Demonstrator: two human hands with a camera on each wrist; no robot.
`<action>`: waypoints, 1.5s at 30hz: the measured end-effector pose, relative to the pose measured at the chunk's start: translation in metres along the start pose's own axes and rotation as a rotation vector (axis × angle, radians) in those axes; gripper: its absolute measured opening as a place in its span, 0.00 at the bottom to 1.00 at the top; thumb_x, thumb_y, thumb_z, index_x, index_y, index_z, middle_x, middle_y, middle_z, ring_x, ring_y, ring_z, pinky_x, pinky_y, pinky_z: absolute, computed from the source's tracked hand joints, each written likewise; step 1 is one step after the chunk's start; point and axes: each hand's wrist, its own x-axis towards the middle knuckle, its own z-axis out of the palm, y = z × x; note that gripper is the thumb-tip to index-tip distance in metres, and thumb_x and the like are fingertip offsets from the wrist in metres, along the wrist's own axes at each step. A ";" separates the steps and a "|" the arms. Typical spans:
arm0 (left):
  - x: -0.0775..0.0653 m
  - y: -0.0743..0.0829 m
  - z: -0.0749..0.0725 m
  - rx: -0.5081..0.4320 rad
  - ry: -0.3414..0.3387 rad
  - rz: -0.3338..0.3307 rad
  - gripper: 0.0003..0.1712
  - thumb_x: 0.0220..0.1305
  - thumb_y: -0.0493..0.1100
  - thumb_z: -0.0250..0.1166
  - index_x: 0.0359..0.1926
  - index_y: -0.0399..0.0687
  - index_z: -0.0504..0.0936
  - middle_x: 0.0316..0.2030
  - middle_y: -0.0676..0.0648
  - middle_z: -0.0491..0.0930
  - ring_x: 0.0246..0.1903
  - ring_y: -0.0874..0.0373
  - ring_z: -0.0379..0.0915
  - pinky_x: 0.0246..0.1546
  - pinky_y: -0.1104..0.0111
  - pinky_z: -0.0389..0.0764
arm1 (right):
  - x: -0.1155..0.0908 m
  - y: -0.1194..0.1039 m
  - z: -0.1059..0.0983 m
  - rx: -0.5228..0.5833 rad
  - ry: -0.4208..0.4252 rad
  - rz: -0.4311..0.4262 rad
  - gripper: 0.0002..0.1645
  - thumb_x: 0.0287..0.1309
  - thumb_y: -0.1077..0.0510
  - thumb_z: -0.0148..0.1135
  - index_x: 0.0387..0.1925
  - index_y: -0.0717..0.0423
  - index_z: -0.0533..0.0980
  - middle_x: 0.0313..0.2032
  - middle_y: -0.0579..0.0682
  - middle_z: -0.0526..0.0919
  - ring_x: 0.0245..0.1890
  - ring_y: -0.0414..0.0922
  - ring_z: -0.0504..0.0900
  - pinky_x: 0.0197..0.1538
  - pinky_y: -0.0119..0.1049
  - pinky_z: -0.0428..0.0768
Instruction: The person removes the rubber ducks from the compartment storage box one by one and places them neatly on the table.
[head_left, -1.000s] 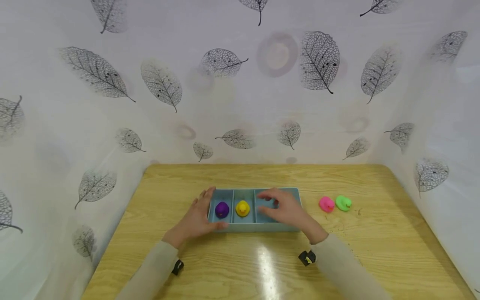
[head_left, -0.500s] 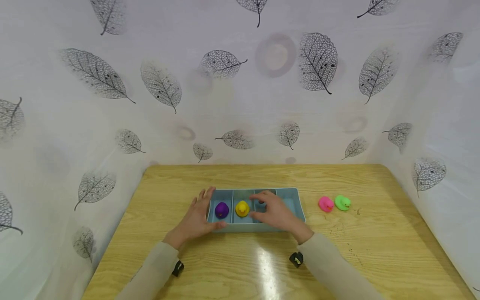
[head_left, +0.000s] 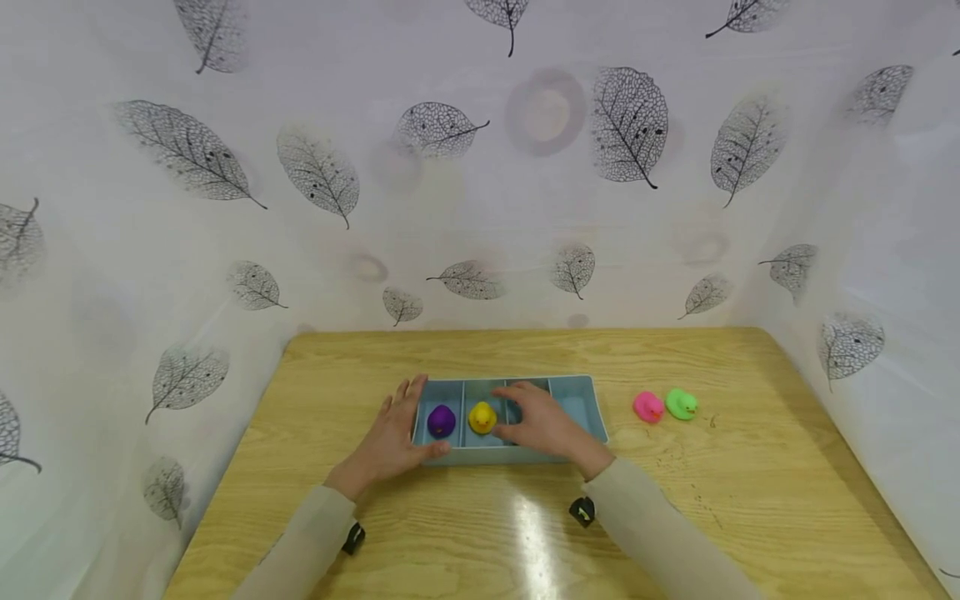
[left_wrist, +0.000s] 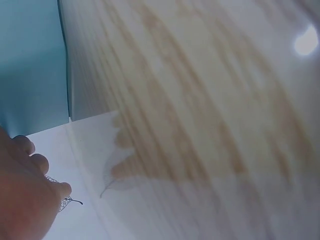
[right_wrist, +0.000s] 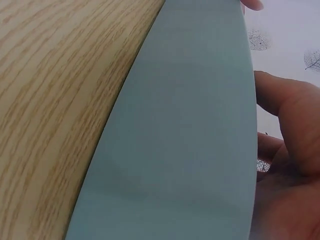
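Note:
A light blue divided box [head_left: 465, 456] lies on the table. A purple rubber duck [head_left: 441, 422] sits in its leftmost compartment, a yellow rubber duck [head_left: 482, 418] in the one beside it. My left hand [head_left: 390, 437] rests against the box's left end, fingers along the side and thumb at the front rim. Over the third compartment, my right hand [head_left: 546, 423] reaches left, thumb and fingers apart beside the yellow duck. A dark patch shows under that hand, mostly hidden. The right wrist view shows the box's front wall [right_wrist: 175, 120], with the right thumb [right_wrist: 275, 92] past its rim.
To the right of the box, a pink rubber duck [head_left: 648, 407] and a green rubber duck [head_left: 682, 404] stand side by side on the wooden table [head_left: 450, 533]. A white leaf-patterned curtain [head_left: 480, 208] surrounds the table's back and sides.
My right hand has moved left over the box, from the third compartment toward the yellow duck, uncovering the rightmost compartment. The left hand keeps its place at the box's left end.

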 end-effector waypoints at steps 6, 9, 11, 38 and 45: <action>0.000 0.000 0.000 -0.001 -0.012 -0.015 0.71 0.60 0.78 0.66 0.86 0.48 0.39 0.85 0.37 0.45 0.84 0.34 0.38 0.80 0.34 0.44 | 0.005 0.001 0.004 -0.015 -0.015 -0.005 0.38 0.62 0.51 0.75 0.70 0.59 0.75 0.70 0.68 0.73 0.70 0.66 0.74 0.71 0.64 0.75; 0.000 0.000 0.001 0.001 -0.017 -0.022 0.71 0.60 0.78 0.65 0.86 0.48 0.39 0.85 0.38 0.45 0.84 0.34 0.38 0.81 0.34 0.44 | 0.006 0.001 0.007 -0.010 -0.016 0.009 0.38 0.61 0.52 0.75 0.69 0.59 0.76 0.69 0.69 0.74 0.68 0.65 0.75 0.69 0.64 0.77; 0.000 0.000 0.001 0.001 -0.023 -0.025 0.71 0.60 0.78 0.65 0.86 0.48 0.39 0.85 0.38 0.44 0.84 0.35 0.37 0.81 0.35 0.43 | 0.007 0.001 0.009 -0.008 0.003 0.018 0.37 0.60 0.52 0.77 0.68 0.59 0.77 0.67 0.69 0.75 0.65 0.65 0.77 0.66 0.63 0.78; 0.000 0.001 -0.001 0.006 -0.032 -0.048 0.70 0.60 0.77 0.66 0.87 0.53 0.38 0.85 0.40 0.45 0.84 0.35 0.38 0.81 0.35 0.44 | 0.020 -0.015 0.028 -0.160 0.057 0.209 0.33 0.55 0.49 0.80 0.63 0.47 0.83 0.58 0.63 0.81 0.45 0.53 0.83 0.30 0.41 0.81; 0.000 0.002 -0.001 -0.005 -0.040 -0.063 0.69 0.61 0.77 0.66 0.87 0.55 0.38 0.85 0.42 0.46 0.84 0.36 0.38 0.81 0.36 0.44 | 0.022 -0.017 0.030 -0.170 0.051 0.247 0.30 0.58 0.47 0.78 0.63 0.42 0.84 0.52 0.60 0.82 0.35 0.46 0.76 0.23 0.37 0.72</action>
